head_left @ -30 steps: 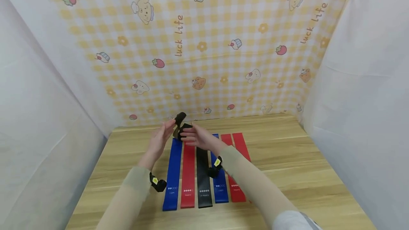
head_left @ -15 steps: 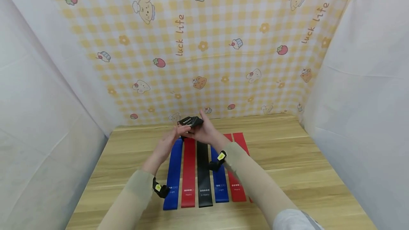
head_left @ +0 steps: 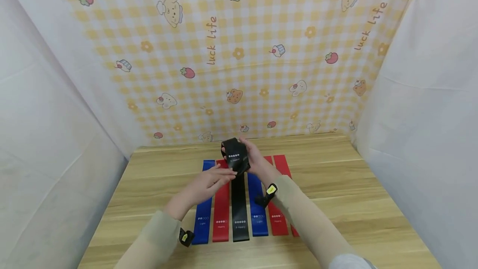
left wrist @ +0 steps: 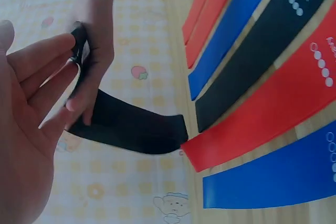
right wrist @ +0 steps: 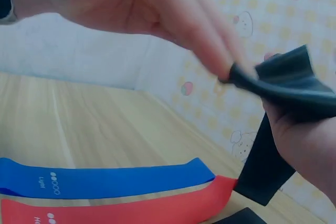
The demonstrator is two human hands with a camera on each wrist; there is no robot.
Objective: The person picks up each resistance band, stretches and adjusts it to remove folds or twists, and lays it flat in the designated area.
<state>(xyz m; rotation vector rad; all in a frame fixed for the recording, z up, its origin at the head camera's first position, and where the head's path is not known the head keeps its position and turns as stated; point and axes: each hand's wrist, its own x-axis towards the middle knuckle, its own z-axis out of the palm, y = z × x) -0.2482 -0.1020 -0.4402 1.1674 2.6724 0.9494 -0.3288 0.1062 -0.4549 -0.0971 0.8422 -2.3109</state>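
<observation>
A black resistance band (head_left: 236, 155) marked "X-Heavy" hangs folded in my right hand (head_left: 258, 164), raised over the far ends of the bands on the table. My right fingers (right wrist: 310, 150) curl behind and under it. The left hand (head_left: 203, 185) reaches in from the left with fingers nearly straight, tips touching the band's near edge. In the left wrist view, the left thumb (left wrist: 5, 35) stands apart from the band, and a length of the black band (left wrist: 131, 124) droops beyond the hands toward the red band (left wrist: 252, 108).
Below lie several flat bands side by side: a blue band (head_left: 201, 215), a red one (head_left: 221, 215), a black one (head_left: 240, 215), another blue one (head_left: 257, 215) and red ones (head_left: 278, 219) at right. The wooden table (head_left: 336, 202) meets a checked cloth (head_left: 239, 74) behind.
Both hands have come nearer and shifted right with the held black band, which has turned so its printed label faces me. The left hand has swung from upright to pointing right.
</observation>
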